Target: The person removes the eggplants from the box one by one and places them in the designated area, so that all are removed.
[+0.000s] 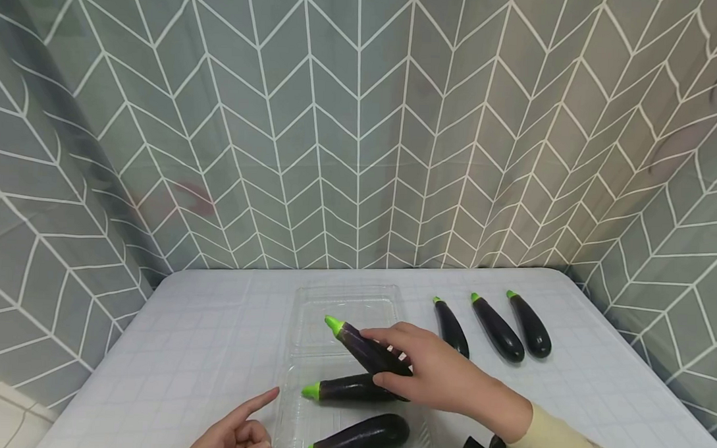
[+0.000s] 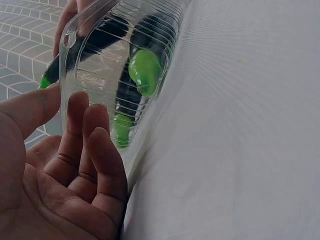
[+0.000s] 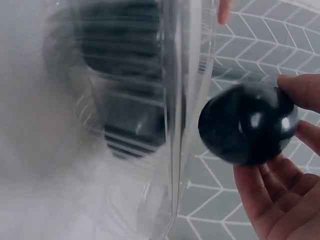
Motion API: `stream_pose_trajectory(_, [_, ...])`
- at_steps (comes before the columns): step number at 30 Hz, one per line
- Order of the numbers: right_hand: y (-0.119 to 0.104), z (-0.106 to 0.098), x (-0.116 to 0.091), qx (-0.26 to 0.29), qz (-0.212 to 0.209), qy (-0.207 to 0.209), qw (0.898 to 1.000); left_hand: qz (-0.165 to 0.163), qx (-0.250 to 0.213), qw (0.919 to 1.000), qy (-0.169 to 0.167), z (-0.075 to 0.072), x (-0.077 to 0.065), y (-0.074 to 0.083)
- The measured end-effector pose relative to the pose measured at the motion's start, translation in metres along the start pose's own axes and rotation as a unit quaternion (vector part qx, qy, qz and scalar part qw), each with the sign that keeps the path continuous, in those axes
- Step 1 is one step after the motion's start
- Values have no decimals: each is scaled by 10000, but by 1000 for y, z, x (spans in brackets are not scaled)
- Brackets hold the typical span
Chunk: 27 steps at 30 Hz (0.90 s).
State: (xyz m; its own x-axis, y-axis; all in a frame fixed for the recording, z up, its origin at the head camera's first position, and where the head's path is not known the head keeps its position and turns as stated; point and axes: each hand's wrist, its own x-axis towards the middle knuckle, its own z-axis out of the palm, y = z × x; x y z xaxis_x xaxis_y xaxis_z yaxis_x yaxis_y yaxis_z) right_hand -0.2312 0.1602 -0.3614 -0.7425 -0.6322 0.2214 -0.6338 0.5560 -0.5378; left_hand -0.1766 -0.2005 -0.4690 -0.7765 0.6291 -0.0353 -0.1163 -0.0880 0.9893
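My right hand [image 1: 433, 371] grips a dark eggplant [image 1: 368, 351] with a bright green stem, holding it tilted over a clear plastic clamshell container [image 1: 283, 406]. The right wrist view shows the glossy round end of this eggplant [image 3: 245, 125] between thumb and fingers, above the container's rim. Inside the container lie two more eggplants, one [image 1: 353, 387] behind the other [image 1: 365, 438], stems pointing left. My left hand [image 1: 238, 431] is at the container's left side, index finger extended and the other fingers loosely bent. In the left wrist view, a fingertip is right at the rim [image 2: 64, 75].
The container's lid [image 1: 347, 296] lies folded back behind it. Three eggplants, a left one [image 1: 452, 327], a middle one [image 1: 498, 329] and a right one [image 1: 529, 325], lie on the white-covered table [image 1: 213, 324]. A grey patterned curtain [image 1: 362, 132] hangs behind.
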Motion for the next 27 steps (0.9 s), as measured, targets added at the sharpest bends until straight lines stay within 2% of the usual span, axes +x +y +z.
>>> stream_pose_trajectory(5, [6,-7,-7,409,222,75,9989,-74,62,9999,74,2,0,2])
stream_pose_trajectory(9, [11,-13,-13,578,419,180,9973,-196,181,9995,152,3,2,4])
stream_pose_trajectory(14, [17,-22,-22,788,779,311,9934,-190,221,9995,154,3,2,4])
stream_pose_trajectory(19, [21,-27,-31,923,1083,404,9890,-178,190,9995,179,3,1,3])
stream_pose_trajectory(27, [28,-33,-47,1022,1311,504,9848,-226,160,9993,233,2,1,2])
